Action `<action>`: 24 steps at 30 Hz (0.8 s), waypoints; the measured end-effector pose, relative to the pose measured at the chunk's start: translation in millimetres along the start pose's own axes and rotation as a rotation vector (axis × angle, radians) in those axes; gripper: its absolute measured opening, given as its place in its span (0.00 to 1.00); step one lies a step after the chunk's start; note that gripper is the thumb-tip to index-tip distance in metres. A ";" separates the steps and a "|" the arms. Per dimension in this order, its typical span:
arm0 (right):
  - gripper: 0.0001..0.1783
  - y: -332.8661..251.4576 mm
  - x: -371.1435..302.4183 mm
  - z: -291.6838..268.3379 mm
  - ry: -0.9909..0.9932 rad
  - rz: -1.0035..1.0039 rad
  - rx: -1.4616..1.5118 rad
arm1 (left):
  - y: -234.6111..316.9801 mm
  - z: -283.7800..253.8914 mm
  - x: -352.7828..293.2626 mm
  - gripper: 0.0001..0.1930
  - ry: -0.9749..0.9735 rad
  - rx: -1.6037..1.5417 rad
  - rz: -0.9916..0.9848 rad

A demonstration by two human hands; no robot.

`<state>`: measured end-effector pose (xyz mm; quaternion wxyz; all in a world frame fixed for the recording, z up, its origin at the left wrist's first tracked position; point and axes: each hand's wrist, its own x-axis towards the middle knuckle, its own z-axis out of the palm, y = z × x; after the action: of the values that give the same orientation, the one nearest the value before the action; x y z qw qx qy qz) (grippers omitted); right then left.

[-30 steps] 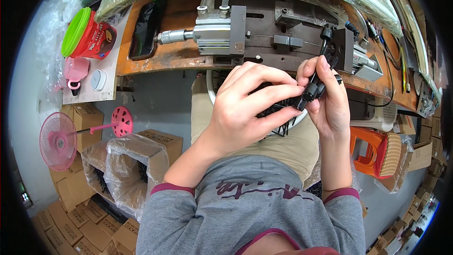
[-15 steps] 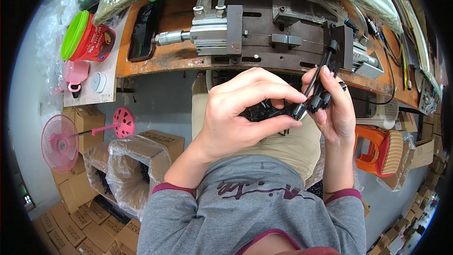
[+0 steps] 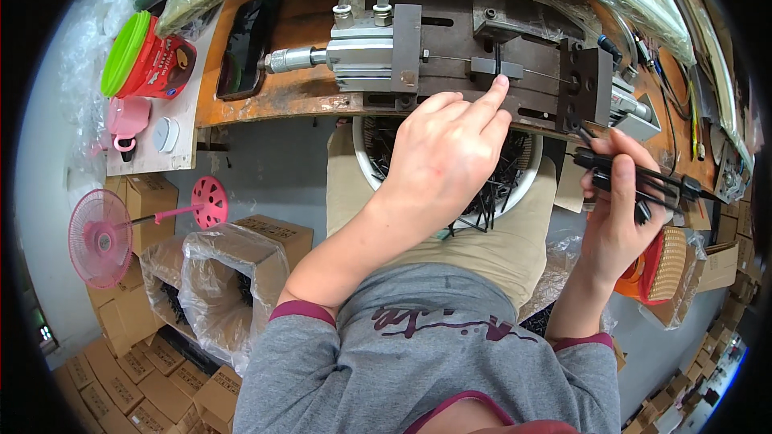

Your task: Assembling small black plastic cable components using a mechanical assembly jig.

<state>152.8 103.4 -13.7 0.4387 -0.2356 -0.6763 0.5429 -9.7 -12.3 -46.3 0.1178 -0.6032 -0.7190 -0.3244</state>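
My left hand (image 3: 450, 149) reaches over the bench fixture, palm down. Its index finger is stretched out and touches the lower end of a thin black plastic rod (image 3: 498, 58), which lies across a small grey metal block (image 3: 482, 66). The thumb sits apart from that fingertip, and the other fingers are bent. To the right, off the bench edge, my right hand (image 3: 615, 221) is closed around a bundle of black plastic rods (image 3: 635, 178) with wider collars. Below my left hand, a white tub (image 3: 366, 159) between my legs holds many similar black rods, partly hidden.
A silver air cylinder (image 3: 362, 56) with clear hoses stands left of the block, and a dark upright plate (image 3: 591, 84) right of it. A phone (image 3: 245, 52) lies on the bench. At left are a red bucket (image 3: 170, 64), a pink fan (image 3: 100, 237) and plastic-lined boxes (image 3: 229, 281).
My hands have separated. The left moved up to the fixture, where a black rod now lies across the block. My right hand moved right and down with its bundle, and the tub came into view.
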 end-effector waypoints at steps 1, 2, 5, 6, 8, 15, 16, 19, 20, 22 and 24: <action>0.13 0.8 -0.9 -0.1 0.038 -0.037 -0.018 | 0.3 -0.6 1.6 0.11 -0.005 -0.002 -0.019; 0.13 1.9 -1.2 -0.4 0.080 -0.076 -0.037 | -0.2 -0.7 3.8 0.11 -0.011 -0.006 -0.033; 0.08 9.1 4.5 -2.1 0.112 -0.270 -0.072 | -3.8 -1.5 6.9 0.11 -0.025 -0.017 -0.040; 0.08 10.4 6.3 -1.5 0.131 -0.331 -0.111 | -3.5 -2.7 7.4 0.11 -0.041 -0.009 -0.051; 0.08 13.9 11.1 -8.1 0.073 -0.492 -0.376 | -2.9 -4.0 7.2 0.11 -0.071 0.006 -0.071; 0.18 14.1 28.9 -1.0 0.018 -1.024 -0.924 | -1.9 -8.6 5.8 0.18 -0.020 -0.370 -0.147; 0.18 18.5 32.7 -1.3 0.002 -1.073 -0.919 | 5.3 -17.4 6.0 0.22 -0.051 -0.613 -0.221; 0.19 19.2 37.6 8.0 -0.092 -1.203 -0.966 | 23.9 -37.0 2.5 0.22 0.006 -0.890 -0.155; 0.19 22.1 38.9 11.3 -0.098 -1.227 -0.928 | 27.0 -38.6 1.4 0.20 0.023 -0.931 -0.145; 0.19 25.2 39.2 16.2 -0.104 -1.252 -0.889 | 24.8 -37.3 -0.3 0.18 0.074 -0.845 -0.094; 0.18 26.0 43.2 17.5 -0.073 -1.224 -0.866 | 23.7 -41.0 -1.7 0.17 0.083 -0.818 -0.104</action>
<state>112.1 136.2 -24.1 0.5075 0.0494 -0.8537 -0.1054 4.0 -37.1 -8.3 -0.1192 -0.5494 -0.5551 -0.6130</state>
